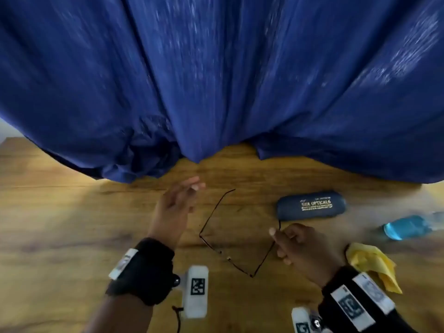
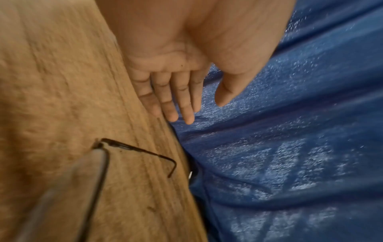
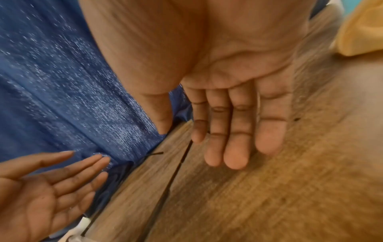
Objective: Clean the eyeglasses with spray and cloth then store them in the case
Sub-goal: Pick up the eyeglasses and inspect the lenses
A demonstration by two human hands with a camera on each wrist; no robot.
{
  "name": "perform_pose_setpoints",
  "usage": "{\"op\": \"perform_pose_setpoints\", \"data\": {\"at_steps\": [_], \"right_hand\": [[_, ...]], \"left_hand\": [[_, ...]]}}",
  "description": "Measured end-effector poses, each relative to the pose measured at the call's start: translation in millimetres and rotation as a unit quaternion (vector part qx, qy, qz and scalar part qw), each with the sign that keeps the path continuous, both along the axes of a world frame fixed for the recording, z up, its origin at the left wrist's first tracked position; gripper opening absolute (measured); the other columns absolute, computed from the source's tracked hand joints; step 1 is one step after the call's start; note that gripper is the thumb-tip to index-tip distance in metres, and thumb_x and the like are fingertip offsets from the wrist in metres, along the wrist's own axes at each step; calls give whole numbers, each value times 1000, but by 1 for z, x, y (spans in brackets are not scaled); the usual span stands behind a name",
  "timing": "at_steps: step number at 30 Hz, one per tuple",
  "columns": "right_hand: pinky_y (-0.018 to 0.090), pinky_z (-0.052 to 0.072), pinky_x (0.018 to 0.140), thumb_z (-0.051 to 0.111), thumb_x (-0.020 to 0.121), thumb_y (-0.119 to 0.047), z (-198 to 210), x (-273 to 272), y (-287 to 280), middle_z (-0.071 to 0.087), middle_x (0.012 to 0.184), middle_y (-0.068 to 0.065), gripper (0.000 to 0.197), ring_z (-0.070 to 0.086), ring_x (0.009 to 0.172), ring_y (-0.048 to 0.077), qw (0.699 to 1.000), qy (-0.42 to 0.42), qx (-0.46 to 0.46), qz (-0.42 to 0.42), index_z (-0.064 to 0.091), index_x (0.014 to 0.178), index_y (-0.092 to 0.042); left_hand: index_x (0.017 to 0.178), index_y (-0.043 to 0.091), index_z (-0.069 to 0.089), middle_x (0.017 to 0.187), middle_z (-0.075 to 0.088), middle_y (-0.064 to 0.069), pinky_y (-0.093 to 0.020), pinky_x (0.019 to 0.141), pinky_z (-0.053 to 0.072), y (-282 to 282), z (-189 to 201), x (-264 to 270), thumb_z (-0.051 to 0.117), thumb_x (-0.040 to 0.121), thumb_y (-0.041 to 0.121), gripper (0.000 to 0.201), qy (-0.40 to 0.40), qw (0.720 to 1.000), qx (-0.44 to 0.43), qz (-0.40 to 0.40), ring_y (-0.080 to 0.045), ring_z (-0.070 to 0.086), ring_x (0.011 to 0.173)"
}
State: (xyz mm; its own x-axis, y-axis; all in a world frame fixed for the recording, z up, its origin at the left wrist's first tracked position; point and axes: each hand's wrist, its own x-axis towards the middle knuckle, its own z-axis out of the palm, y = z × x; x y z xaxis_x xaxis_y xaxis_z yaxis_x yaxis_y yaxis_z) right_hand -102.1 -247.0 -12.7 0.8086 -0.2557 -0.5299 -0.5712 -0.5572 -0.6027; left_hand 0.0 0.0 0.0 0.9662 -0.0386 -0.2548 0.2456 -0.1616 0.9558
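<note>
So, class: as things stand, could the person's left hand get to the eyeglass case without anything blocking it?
Probably not directly. The left hand is open and free, but the eyeglasses and the right hand holding them lie between it and the eyeglass case; it would have to pass over them.

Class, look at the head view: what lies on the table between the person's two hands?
The eyeglasses, temples unfolded, lie between the left hand and right hand, shown in the head view.
</note>
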Motion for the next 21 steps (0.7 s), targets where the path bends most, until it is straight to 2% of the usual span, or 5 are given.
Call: {"op": "perform_pose_setpoints", "data": {"at_steps": [6, 11, 14, 16, 21], "right_hand": [[35, 60, 74, 56, 84, -70, -16, 2, 3, 75, 72, -14, 47, 70, 68, 3, 997, -72, -9, 16, 70, 78, -26], [33, 60, 69, 59, 86, -64, -21, 0, 4, 76, 71, -9, 43, 72, 65, 6, 992, -130, 3, 0, 72, 80, -23], [29, 60, 62, 60, 87, -63, -29, 4, -1, 77, 74, -9, 43, 74, 67, 7, 992, -121, 19, 4, 73, 85, -22], [25, 55, 53, 61, 88, -60, -33, 4, -1, 78, 74, -6, 43, 73, 66, 9, 991, -131, 25, -5, 73, 86, -19], [25, 52, 54, 61, 90, -58, -30, 2, 6, 78, 79, 0, 46, 70, 67, 14, 990, -136, 21, -8, 73, 89, -14]], "left_hand": [[127, 21, 67, 122, 77, 1, -38, 92, 51, 3, -33, 12, 46, 105, 28, 32, -15, 990, -138, 4, -19, 69, 117], [127, 22, 67, 124, 76, 0, -33, 86, 51, 9, -48, 3, 40, 102, 37, 39, -52, 974, -222, -6, -13, 71, 109], [132, 19, 65, 126, 75, -2, -34, 86, 51, 13, -49, -3, 39, 104, 38, 44, -60, 958, -279, 2, -15, 70, 108], [133, 17, 65, 125, 75, -3, -35, 87, 50, 16, -47, -9, 40, 104, 38, 44, -73, 950, -305, 12, -16, 70, 106], [130, 17, 68, 126, 75, -4, -36, 86, 51, 21, -54, -16, 41, 103, 39, 43, -47, 948, -311, 44, -16, 70, 101]]}}
